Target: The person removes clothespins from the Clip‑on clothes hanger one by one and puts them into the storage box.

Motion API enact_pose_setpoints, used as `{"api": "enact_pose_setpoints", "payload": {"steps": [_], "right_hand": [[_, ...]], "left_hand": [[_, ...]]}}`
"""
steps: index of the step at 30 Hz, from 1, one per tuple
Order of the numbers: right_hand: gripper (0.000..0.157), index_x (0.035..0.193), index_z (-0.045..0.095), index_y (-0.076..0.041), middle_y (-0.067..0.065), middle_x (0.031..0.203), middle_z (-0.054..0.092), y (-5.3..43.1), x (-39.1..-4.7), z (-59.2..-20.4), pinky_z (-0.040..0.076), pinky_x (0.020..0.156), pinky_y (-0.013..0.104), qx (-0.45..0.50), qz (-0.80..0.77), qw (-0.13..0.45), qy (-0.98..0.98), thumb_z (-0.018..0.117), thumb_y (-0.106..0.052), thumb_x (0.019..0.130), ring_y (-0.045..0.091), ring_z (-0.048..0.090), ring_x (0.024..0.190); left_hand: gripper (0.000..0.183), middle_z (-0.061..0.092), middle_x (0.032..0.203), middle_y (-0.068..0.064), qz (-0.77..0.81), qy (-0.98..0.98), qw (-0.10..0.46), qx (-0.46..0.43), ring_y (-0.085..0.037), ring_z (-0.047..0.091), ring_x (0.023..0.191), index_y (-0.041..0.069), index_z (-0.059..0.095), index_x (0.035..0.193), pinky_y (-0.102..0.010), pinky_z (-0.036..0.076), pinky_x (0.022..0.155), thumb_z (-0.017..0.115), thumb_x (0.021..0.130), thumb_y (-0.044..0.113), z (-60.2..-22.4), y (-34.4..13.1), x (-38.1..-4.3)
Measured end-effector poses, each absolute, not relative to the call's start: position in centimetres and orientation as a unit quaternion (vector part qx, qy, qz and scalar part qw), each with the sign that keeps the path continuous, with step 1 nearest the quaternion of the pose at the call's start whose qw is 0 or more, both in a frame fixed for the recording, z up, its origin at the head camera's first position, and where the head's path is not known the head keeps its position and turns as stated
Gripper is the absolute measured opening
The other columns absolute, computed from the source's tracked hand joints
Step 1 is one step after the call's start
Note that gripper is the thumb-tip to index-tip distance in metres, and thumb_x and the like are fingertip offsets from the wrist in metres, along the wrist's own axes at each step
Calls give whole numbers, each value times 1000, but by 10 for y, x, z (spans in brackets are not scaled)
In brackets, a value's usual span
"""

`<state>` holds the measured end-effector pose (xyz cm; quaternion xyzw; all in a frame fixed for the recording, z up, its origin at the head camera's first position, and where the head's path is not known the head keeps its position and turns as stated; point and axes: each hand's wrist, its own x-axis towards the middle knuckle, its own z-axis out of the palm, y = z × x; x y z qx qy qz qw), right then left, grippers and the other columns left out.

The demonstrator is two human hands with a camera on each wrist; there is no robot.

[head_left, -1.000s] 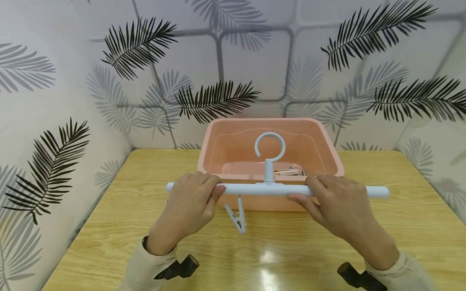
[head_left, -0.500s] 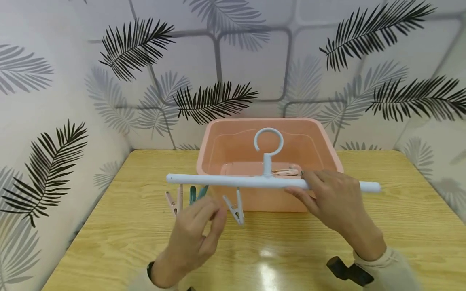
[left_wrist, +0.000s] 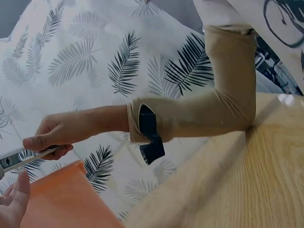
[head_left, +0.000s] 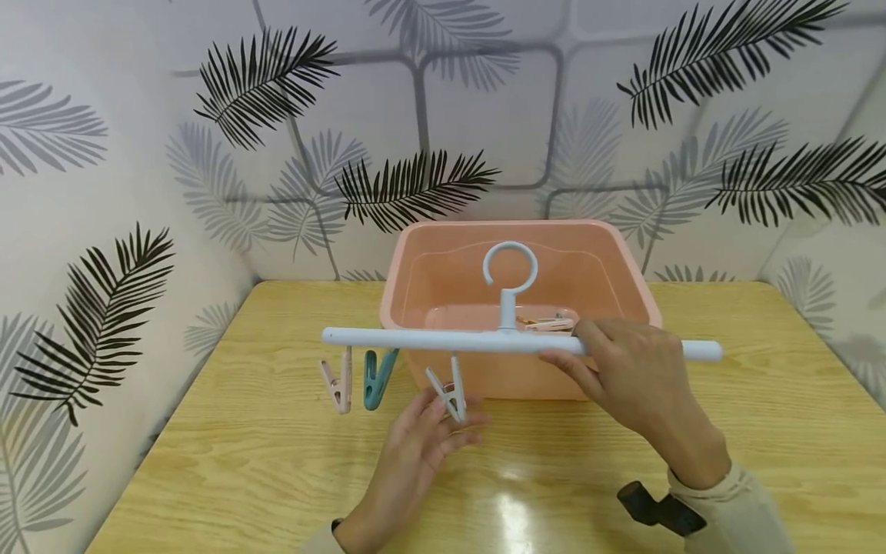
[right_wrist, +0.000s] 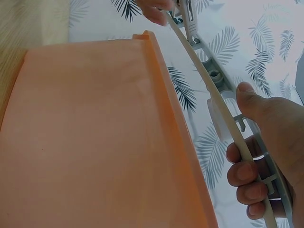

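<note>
My right hand (head_left: 637, 377) grips the pale blue clip hanger (head_left: 415, 339) by its bar, right of the ring hook (head_left: 533, 269). In the right wrist view, fingers curl around the slotted underside of the hanger (right_wrist: 223, 107). From the bar's left half hang a pink clip (head_left: 344, 385), a teal clip (head_left: 374, 388) and a pale blue clip (head_left: 458, 385). My left hand (head_left: 418, 442) is at the lower end of the pale blue clip, fingers loosely spread behind it and thumb close beside it. At the lower left of the left wrist view, this hand (left_wrist: 12, 204) shows partly.
Behind and below the hanger, a peach plastic basin (head_left: 519, 377) stands on the wooden table (head_left: 242, 462). Several loose clips (head_left: 550, 325) lie inside it. A leaf-patterned wall covering (head_left: 484, 115) rises at the back and sides.
My left hand has let go of the bar, dropped, and moved right to the pale blue clip, uncovering the pink and teal clips. The bar's left end has risen slightly; my right hand keeps its grip.
</note>
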<state>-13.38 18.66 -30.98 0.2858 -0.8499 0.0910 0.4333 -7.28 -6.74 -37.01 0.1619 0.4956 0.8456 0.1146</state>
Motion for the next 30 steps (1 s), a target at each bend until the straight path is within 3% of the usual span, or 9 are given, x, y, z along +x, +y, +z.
{"api": "enact_pose_setpoints", "payload": {"steps": [7,14,18,21,25,30], "right_hand": [[61,69,43,-13,-7,53,36,187,-134,-312,19,37,25,294,88,429,-850,32,-67,94,10,31,40],[61,69,43,-13,-7,53,37,188,-134,-312,18,37,25,291,82,428,-852,30,-67,95,10,30,40],[61,68,44,-13,-7,53,37,190,-134,-312,18,37,25,288,85,430,-852,31,-67,95,10,30,40],[61,68,43,-14,-7,53,36,191,-134,-312,18,37,25,286,92,426,-854,31,-68,94,10,30,40],[61,70,44,-13,-8,53,35,191,-134,-312,18,38,24,290,93,422,-854,32,-68,94,10,30,41],[63,74,50,-10,-7,54,37,189,-136,-314,20,37,25,301,79,425,-850,30,-67,95,10,31,41]], "left_hand": [[28,66,115,-11,879,432,141,143,-21,66,104,-4,46,121,-33,51,90,43,104,19,-363,-63,-81],[34,69,107,-7,840,514,87,149,-20,69,94,-11,47,121,-33,54,82,50,102,17,-361,-61,-85],[30,69,104,-16,781,599,10,177,-22,71,85,-12,51,116,-39,56,74,51,101,15,-359,-66,-87],[22,69,97,-22,721,652,-84,221,-24,72,74,-13,56,110,-39,57,65,52,99,6,-359,-70,-89],[12,71,81,-19,620,709,-201,270,-22,70,62,-11,61,101,-30,55,54,57,94,-3,-356,-74,-91],[6,68,69,-12,494,783,-261,275,-13,68,56,-10,61,93,-16,51,51,63,87,-9,-347,-79,-88]]}}
